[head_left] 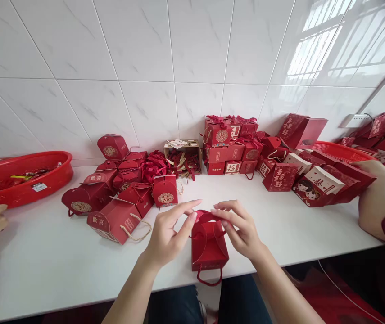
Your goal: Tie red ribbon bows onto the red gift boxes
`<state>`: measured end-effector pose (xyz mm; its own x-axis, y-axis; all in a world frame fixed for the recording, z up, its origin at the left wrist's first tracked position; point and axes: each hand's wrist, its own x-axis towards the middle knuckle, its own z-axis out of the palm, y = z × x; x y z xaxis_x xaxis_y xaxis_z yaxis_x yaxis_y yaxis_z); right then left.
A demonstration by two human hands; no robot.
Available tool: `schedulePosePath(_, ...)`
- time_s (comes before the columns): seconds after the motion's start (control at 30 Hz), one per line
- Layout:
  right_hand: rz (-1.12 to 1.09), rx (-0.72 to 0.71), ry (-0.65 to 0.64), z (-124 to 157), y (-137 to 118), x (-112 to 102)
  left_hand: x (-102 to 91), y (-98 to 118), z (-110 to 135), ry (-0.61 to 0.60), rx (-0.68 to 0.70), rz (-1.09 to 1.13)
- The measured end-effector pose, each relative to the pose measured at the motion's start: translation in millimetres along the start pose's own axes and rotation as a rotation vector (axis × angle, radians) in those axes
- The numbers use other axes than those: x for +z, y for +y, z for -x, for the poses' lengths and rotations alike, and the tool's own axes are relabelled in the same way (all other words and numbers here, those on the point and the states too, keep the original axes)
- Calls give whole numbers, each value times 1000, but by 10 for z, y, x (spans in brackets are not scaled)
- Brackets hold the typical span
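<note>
Being handled above a small red cardboard box with curved top flaps (210, 254), a strip of shiny dark red ribbon (206, 216) is stretched between two bare hands. The box is placed near the front edge of a long white table (67, 270), between the forearms, and a red cord handle (210, 283) is left hanging on its near side. The ribbon is pinched by the fingers and thumb of the right hand (237, 229); at the left hand (172, 231), thumb and forefinger are brought close together beside it, but whether it is firmly gripped cannot be told. On this box the flaps appear to be folded in, while no finished bow can be seen, so the work on it is judged to be partway. Farther back, boxes are piled in a red stack (228, 150), some topped with red ribbon bows (216, 119), which look finished. To the left, red boxes with cord handles (113, 220) are grouped, and no tied bow can be made out on them. Between the groups, loose ribbon is gathered in a dark red heap (156, 166), and much seems left.
</note>
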<state>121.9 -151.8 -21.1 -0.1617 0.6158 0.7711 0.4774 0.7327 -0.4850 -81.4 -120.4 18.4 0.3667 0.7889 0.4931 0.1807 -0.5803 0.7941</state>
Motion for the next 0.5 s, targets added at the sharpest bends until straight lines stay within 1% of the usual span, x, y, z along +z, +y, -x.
schedulePosePath(0.03, -29, 54, 66, 46, 10, -5, -35, -34, 28, 81, 51, -81)
schedulePosePath(0.07, -58, 121, 136, 111, 28, -22, -84, -80, 64, 163, 71, -148)
schedulePosePath(0.1, -81, 197, 203, 200, 56, -53, -147, -138, 111, 244, 60, -201)
schedulePosePath(0.17, -86, 362, 307, 449, 151, -159, -305, -302, 254, 370, -30, -262)
schedulePosePath(0.2, -66, 445, 336, 603, 217, -230, -392, -407, 350, 403, -91, -276)
schedulePosePath(0.27, 13, 612, 373, 930, 373, -384, -555, -654, 575, 406, -205, -330)
schedulePosePath(0.3, 70, 692, 361, 1081, 451, -454, -618, -783, 689, 384, -256, -395)
schedulePosePath(0.37, 159, 817, 255, 1313, 572, -550, -678, -1010, 880, 281, -318, -512)
schedulePosePath(0.4, 199, 863, 226, 1380, 606, -569, -670, -1092, 944, 234, -317, -542)
schedulePosePath(0.43, 234, 895, 224, 1411, 620, -568, -637, -1146, 982, 196, -301, -553)
schedulePosePath(0.5, 286, 909, 302, 1374, 593, -516, -504, -1163, 980, 174, -248, -516)
